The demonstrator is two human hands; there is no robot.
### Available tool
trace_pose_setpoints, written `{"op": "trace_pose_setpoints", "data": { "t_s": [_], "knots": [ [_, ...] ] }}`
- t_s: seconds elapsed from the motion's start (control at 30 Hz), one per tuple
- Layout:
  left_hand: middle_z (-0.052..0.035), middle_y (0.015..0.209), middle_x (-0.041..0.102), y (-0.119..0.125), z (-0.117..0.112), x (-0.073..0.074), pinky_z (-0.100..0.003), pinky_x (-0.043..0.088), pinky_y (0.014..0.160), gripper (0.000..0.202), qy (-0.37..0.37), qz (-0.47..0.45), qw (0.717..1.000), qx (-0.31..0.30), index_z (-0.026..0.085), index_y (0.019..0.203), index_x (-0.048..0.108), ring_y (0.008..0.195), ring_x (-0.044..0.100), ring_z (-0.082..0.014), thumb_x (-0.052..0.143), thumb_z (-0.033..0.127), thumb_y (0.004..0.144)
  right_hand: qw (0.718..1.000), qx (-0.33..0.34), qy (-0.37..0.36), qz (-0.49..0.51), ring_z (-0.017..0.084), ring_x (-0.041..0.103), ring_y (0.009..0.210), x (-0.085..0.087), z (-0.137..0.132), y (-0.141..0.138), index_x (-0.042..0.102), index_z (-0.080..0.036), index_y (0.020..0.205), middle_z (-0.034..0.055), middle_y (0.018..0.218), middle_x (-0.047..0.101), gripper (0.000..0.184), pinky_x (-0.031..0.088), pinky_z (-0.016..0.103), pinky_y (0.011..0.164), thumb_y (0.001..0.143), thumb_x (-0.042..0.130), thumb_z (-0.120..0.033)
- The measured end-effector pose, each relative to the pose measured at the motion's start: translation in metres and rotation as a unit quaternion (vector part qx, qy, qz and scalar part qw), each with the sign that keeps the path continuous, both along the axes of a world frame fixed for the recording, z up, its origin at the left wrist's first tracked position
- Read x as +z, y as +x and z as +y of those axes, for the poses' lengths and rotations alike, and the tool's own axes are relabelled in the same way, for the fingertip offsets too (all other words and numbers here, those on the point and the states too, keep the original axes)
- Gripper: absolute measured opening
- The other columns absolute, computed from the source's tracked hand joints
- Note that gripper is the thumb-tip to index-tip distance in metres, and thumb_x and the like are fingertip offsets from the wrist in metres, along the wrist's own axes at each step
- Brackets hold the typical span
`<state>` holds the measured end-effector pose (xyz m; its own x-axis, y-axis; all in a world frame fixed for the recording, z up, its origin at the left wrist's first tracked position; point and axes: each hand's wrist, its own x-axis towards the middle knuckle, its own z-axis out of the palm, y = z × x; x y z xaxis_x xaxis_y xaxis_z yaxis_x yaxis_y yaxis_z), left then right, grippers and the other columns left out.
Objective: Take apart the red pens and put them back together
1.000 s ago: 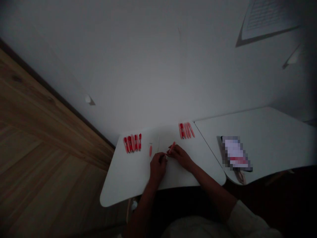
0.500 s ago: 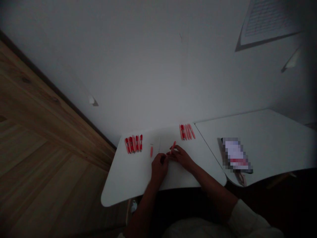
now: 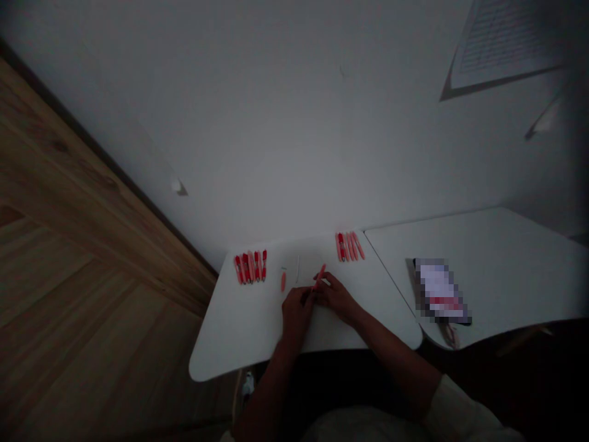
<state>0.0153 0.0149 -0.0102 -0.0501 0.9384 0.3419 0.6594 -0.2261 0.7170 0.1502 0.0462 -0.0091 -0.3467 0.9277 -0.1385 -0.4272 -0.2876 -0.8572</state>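
Note:
Both my hands meet over the middle of a white table [image 3: 230, 344]. My right hand [image 3: 338, 296] is closed round a pink pen barrel [image 3: 319, 274] that sticks up and away from it. My left hand [image 3: 297, 310] is closed in a pinch right against the barrel's near end; what it pinches is too small to make out. Just beyond my left hand lie a short pink pen piece [image 3: 283, 282] and a thin white refill [image 3: 297, 269].
A row of red pens [image 3: 251, 266] lies at the table's far left, and a row of pink pen parts [image 3: 350, 245] at its far right. A second white table [image 3: 506, 258] on the right bears a dark-edged flat packet [image 3: 440, 293]. Wooden floor lies to the left.
My hands have stayed together with the pen barrel; the left fingers have closed in tighter on its end. The view has shifted slightly.

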Motion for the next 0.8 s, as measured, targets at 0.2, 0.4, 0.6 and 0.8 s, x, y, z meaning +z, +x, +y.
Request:
{"op": "trace_pose_setpoints", "data": {
  "t_s": [0.2, 0.4, 0.6, 0.8],
  "knots": [
    [-0.0053, 0.088, 0.065, 0.003, -0.004, 0.002, -0.032, 0.048, 0.078, 0.020, 0.026, 0.030, 0.999, 0.009, 0.020, 0.098, 0.066, 0.082, 0.060, -0.0168, 0.051, 0.027, 0.085, 1.000, -0.009, 0.003, -0.016, 0.013, 0.063, 0.065, -0.005, 0.002, -0.005, 0.047, -0.024, 0.092, -0.0017, 0.074, 0.062, 0.038, 0.051, 0.032, 0.069, 0.073, 0.064, -0.052],
    [-0.0065, 0.083, 0.063, 0.004, -0.005, -0.001, -0.032, 0.047, 0.074, 0.018, 0.028, 0.052, 0.998, 0.025, 0.018, 0.088, 0.065, 0.077, 0.059, -0.0173, 0.049, 0.027, 0.086, 0.989, -0.045, 0.056, -0.128, 0.014, 0.064, 0.070, -0.011, 0.025, 0.003, 0.046, -0.022, 0.084, 0.0023, 0.084, 0.065, 0.028, 0.050, 0.034, 0.074, 0.080, 0.055, -0.048],
    [-0.0057, 0.083, 0.064, 0.002, 0.008, 0.003, -0.031, 0.045, 0.074, 0.023, -0.011, 0.079, 0.994, 0.070, 0.018, 0.088, 0.065, 0.076, 0.059, -0.0172, 0.047, 0.032, 0.087, 0.811, -0.049, 0.204, -0.547, 0.015, 0.060, 0.072, 0.002, 0.047, 0.020, 0.058, -0.017, 0.079, 0.0052, 0.078, 0.066, 0.021, 0.044, 0.026, 0.069, 0.088, 0.044, -0.030],
    [-0.0086, 0.092, 0.064, 0.006, 0.039, 0.016, -0.032, 0.043, 0.075, 0.023, -0.028, 0.175, 0.977, 0.119, 0.021, 0.087, 0.068, 0.086, 0.058, -0.0208, 0.048, 0.033, 0.086, 0.765, -0.054, 0.235, -0.598, 0.020, 0.060, 0.087, 0.007, 0.052, 0.016, 0.058, -0.011, 0.105, 0.0120, 0.093, 0.066, 0.025, 0.041, 0.028, 0.077, 0.084, 0.048, -0.021]
  ]
}}
